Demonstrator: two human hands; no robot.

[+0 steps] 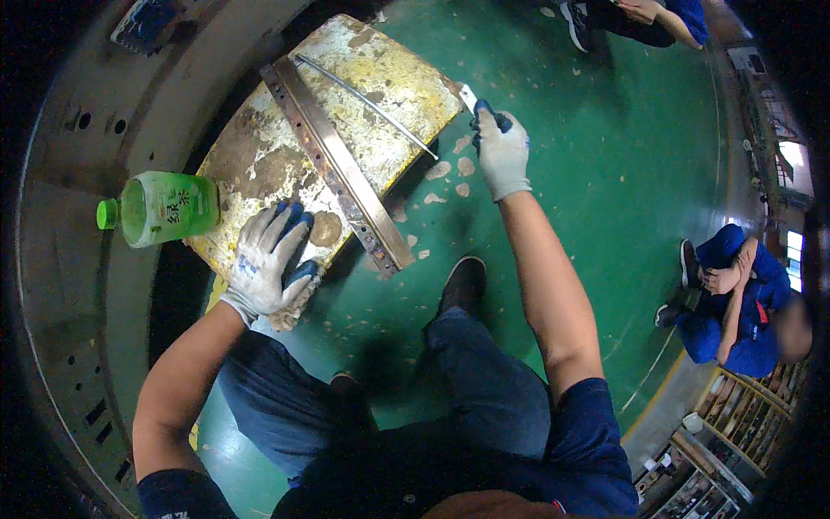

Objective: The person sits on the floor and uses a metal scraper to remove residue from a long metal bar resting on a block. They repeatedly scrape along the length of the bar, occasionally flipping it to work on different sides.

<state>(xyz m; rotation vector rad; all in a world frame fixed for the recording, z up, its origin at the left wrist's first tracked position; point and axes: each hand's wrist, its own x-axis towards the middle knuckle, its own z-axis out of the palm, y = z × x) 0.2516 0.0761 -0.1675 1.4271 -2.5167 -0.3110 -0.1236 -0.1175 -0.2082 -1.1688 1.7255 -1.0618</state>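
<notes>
My left hand (267, 259), in a white glove with blue-coated fingertips, lies flat on the near end of a worn, paint-stained bench (243, 139). A crumpled rag (295, 310) shows under its palm and thumb; the palm hides part of it. Off the bench's right corner, my right hand (502, 146), gloved alike, grips a scraper (467, 98) with a light-coloured blade or shank; its handle is hidden in the fist. Between the hands, a long metal bar (337, 162) with a row of holes lies across the bench, its near end jutting past the edge. Beyond it rests a thin metal rod (369, 104).
A green-capped plastic bottle (172, 209) with green liquid lies on its side by my left hand. A large metal machine panel (84, 214) curves along the left. One person (739, 298) crouches at right; another (639, 16) is at top right. Racks (746, 415) stand lower right.
</notes>
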